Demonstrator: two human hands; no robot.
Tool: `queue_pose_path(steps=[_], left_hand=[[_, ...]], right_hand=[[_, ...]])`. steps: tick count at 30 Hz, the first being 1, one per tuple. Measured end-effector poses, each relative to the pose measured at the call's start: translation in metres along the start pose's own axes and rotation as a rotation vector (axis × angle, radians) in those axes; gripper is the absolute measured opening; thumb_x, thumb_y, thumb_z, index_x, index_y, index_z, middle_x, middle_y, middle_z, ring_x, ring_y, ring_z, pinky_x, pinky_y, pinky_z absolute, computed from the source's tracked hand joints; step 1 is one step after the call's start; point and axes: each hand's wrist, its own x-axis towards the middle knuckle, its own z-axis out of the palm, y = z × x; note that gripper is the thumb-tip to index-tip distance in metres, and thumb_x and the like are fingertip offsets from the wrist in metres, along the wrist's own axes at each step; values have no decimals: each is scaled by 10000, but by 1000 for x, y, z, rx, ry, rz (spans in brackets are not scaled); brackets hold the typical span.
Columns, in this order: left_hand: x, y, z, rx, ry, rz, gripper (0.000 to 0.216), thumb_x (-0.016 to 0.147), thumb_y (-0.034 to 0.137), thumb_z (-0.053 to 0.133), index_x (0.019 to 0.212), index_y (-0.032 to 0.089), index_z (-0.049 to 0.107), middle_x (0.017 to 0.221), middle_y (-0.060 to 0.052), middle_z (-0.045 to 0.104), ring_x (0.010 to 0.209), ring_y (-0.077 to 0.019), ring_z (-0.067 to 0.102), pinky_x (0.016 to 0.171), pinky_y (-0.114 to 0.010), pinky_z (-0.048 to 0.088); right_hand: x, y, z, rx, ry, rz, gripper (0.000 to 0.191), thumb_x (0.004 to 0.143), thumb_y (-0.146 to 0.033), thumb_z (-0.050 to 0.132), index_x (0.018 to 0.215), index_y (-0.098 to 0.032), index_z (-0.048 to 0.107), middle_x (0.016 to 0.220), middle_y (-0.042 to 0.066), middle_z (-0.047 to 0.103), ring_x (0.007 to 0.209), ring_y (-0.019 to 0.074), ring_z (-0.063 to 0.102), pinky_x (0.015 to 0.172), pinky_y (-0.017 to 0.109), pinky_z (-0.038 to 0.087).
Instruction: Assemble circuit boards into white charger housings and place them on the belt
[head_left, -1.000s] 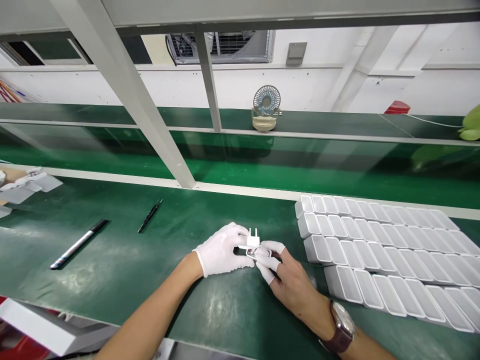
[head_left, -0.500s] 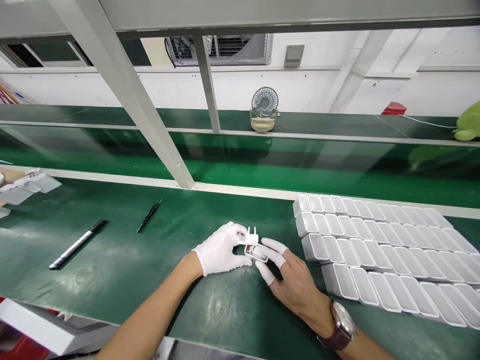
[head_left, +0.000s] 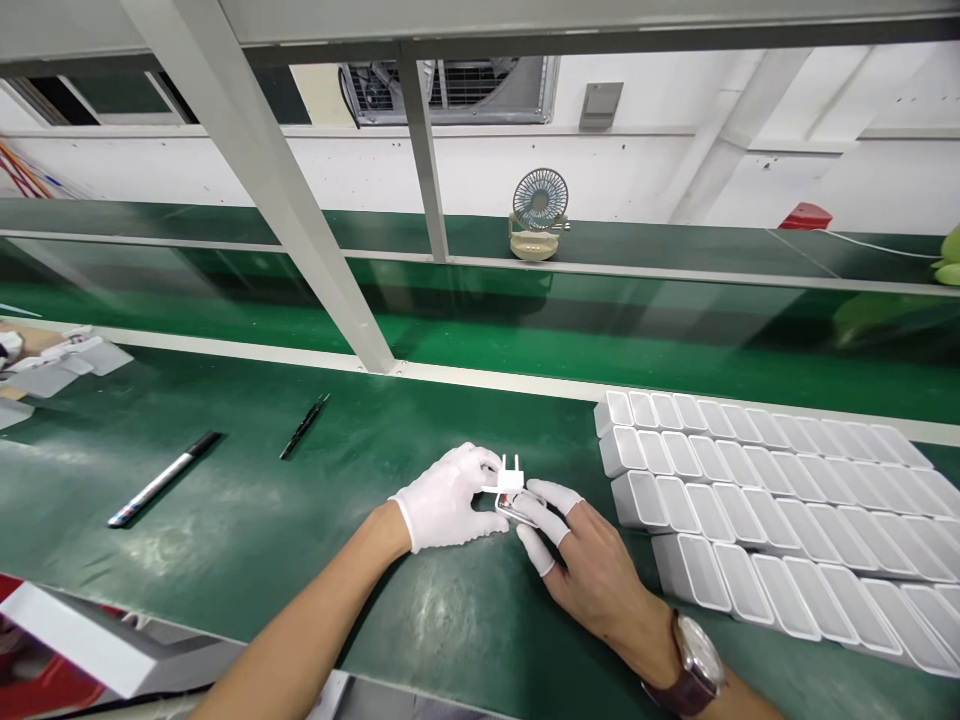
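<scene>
Near the middle of the bench, both hands are closed around a small white plastic housing [head_left: 517, 508], whose open face shows small parts inside, one of them reddish. A white piece with two upright prongs [head_left: 511, 480] sits at the housing's far end. My left hand [head_left: 454, 500], in a white glove, grips the left side with thumb and fingers. White finger cots cover the fingertips of my right hand [head_left: 592, 555], which pinches the right side and partly hides the housing. A watch is on the right wrist.
Rows of white rectangular cases [head_left: 720, 500] stand close on the right. At left lie a marker pen [head_left: 163, 480] and black tweezers [head_left: 304, 427]. White parts [head_left: 67, 365] sit at the far left. A slanted post [head_left: 300, 230] meets the bench's back rail. A small fan [head_left: 539, 215] stands behind.
The camera view has shifted slightly, moving the scene a little to the right. The right fingers sit slightly further over the housing; both hands still hold it.
</scene>
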Motion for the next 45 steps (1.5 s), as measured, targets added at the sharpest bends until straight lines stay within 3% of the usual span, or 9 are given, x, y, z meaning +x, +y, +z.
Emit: queue_pose_path(steps=[5, 13, 19, 25, 34, 40, 45], left_hand=[[1, 2, -1, 21, -30, -22, 218, 765, 321, 793, 972, 271, 744, 1099, -24, 632, 981, -223, 568, 900, -365, 494], [0, 1, -1, 15, -33, -34, 253, 762, 287, 793, 1010, 289, 739, 1123, -19, 630, 1004, -224, 565, 919, -366, 492], [1, 1, -1, 16, -19, -16, 228, 760, 295, 794, 979, 256, 742, 1088, -37, 632, 978, -217, 577, 895, -352, 497], [0, 2, -2, 10, -26, -20, 248, 749, 291, 801, 987, 267, 737, 1090, -27, 631, 975, -214, 578, 894, -352, 500], [1, 2, -4, 0, -42, -20, 240, 759, 324, 801, 982, 259, 742, 1089, -29, 635, 971, -210, 577, 884, -345, 507], [0, -1, -2, -9, -38, -13, 256, 740, 286, 812, 984, 253, 741, 1113, -35, 629, 1000, -214, 578, 899, -346, 505], [-2, -2, 0, 7, -26, -44, 331, 725, 298, 811, 1036, 230, 718, 1132, -52, 632, 1013, -234, 588, 908, -372, 514]], right_hand=[[0, -1, 1, -12, -114, 16, 480, 943, -126, 559, 1414, -191, 490, 1322, 170, 559, 1201, 280, 566, 934, 452, 568], [-1, -3, 2, -92, -74, -54, 488, 917, -66, 548, 1397, -138, 496, 1357, 208, 552, 1293, 293, 534, 966, 435, 564], [2, -6, -9, -172, 55, -87, 458, 894, -147, 665, 1331, -88, 543, 1229, 213, 655, 1237, 301, 589, 940, 437, 570], [0, -4, -10, -208, 18, -88, 418, 895, -161, 659, 1296, -99, 559, 1187, 200, 683, 1190, 317, 623, 916, 467, 576], [-2, -4, -4, -145, 19, -24, 424, 911, -167, 615, 1323, -134, 524, 1059, 169, 702, 1032, 310, 679, 808, 463, 616], [-1, -3, -4, -52, -25, 37, 509, 942, -207, 591, 1425, -156, 441, 1277, 186, 626, 1133, 287, 647, 892, 443, 611], [-1, 1, 4, 131, -82, 133, 462, 976, -190, 531, 1427, -210, 432, 1305, 143, 606, 1199, 246, 612, 968, 420, 581]])
